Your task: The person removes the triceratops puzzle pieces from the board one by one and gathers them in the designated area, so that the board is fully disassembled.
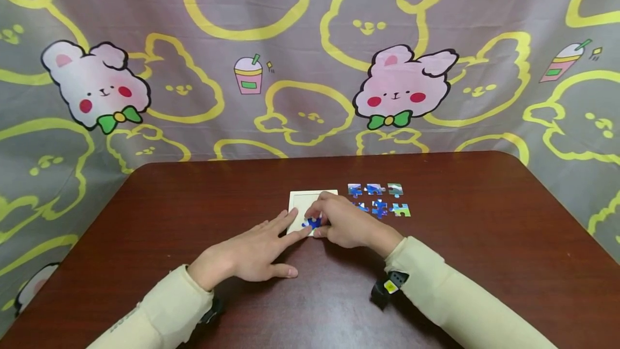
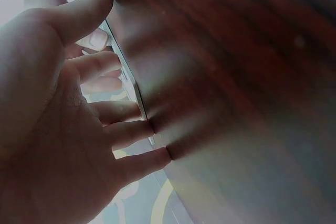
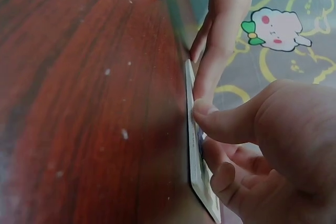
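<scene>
A small pale puzzle frame (image 1: 300,200) lies on the dark wooden table, with a blue puzzle piece (image 1: 315,222) at its near side. My right hand (image 1: 346,222) reaches over the frame's right side, its thumb and curled fingers pinching that piece, and hides part of it. The left hand (image 1: 252,252) has its fingers spread; the index fingertip touches the frame's near edge beside the piece, and the thumb rests on the tabletop. In the right wrist view, the frame (image 3: 195,156) appears almost edge-on beneath the right hand's fingers (image 3: 210,116).
Right of the frame lie several loose puzzle pieces in two rows, among them a blue one (image 1: 373,189) and a green-and-yellow one (image 1: 401,209). The right hand partly covers the near row. A patterned cloth (image 1: 310,69) hangs behind the table (image 1: 218,187).
</scene>
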`<action>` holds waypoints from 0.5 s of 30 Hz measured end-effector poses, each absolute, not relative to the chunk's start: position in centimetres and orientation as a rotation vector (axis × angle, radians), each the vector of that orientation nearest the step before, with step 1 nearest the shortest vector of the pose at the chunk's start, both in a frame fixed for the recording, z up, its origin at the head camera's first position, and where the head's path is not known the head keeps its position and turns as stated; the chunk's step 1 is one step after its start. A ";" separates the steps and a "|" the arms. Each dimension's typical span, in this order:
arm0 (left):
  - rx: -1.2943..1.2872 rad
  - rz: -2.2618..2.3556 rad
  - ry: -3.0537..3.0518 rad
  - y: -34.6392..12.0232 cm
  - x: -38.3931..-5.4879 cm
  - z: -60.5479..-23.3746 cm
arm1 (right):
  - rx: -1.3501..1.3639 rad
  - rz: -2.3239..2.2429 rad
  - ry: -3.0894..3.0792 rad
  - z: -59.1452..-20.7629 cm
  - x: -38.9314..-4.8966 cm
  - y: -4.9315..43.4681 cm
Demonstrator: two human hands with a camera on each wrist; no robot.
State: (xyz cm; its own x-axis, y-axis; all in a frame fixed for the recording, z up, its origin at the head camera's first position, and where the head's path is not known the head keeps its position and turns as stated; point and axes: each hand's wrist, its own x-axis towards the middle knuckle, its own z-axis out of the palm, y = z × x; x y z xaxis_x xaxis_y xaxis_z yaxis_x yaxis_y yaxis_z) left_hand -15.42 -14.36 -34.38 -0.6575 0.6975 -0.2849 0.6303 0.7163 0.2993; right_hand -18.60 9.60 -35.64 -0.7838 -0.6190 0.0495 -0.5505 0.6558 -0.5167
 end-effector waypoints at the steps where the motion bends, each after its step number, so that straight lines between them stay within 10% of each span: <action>1: 1.030 0.246 2.543 -14.4 -15.4 -34.4 | -0.971 -0.785 2.735 -35.6 -18.7 9.5; 15: 1.039 0.243 2.542 -14.4 -15.6 -34.6 | -0.943 -0.667 2.727 -35.4 -20.1 8.4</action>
State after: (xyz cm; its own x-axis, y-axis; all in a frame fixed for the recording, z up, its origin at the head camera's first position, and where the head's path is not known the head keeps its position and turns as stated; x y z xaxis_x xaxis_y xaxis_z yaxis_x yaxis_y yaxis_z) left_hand -15.65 -14.43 -34.63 -0.6530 0.7029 -0.2820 0.6367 0.7111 0.2983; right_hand -20.09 8.36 -35.39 -0.7826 -0.6222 -0.0225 -0.5415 0.6981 -0.4685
